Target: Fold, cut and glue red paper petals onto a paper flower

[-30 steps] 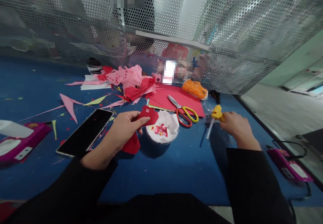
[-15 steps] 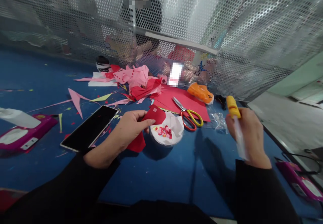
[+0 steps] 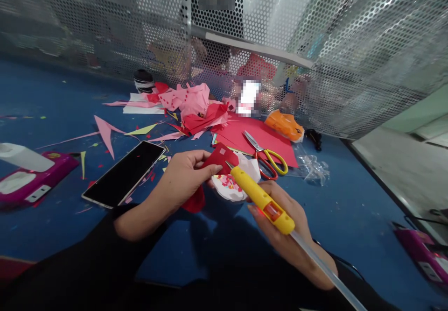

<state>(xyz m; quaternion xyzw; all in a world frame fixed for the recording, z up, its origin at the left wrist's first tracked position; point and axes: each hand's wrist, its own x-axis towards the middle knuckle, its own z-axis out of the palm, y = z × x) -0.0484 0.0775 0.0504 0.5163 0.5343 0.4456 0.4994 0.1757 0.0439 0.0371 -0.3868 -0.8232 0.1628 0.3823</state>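
Note:
My left hand (image 3: pixel 187 178) pinches a folded piece of red paper (image 3: pixel 219 156) that bears a small pink square. In my right hand (image 3: pixel 292 222) is a yellow hot glue gun (image 3: pixel 262 199), with a long translucent glue stick (image 3: pixel 329 273) out of its back. The gun's metal tip is at the right edge of the red paper; whether they touch I cannot tell. Just below and behind both hands stands a small bowl lined with white paper (image 3: pixel 250 165), holding tiny red, pink and yellow paper bits (image 3: pixel 231 182). The glue gun partly hides the bowl.
Scissors (image 3: pixel 264 154) lie on red paper sheets (image 3: pixel 241 131) beyond the bowl. Pink scraps (image 3: pixel 185 98), an orange packet (image 3: pixel 285 125) and clear plastic (image 3: pixel 315 168) lie around. A phone (image 3: pixel 124 173) and purple power strip (image 3: pixel 38 175) are left. A perforated screen (image 3: pixel 140 31) stands behind; a person sits beyond.
My right hand has swung left and inward with the glue gun, bringing its tip from far right to the red paper. My left hand keeps its hold nearly in place.

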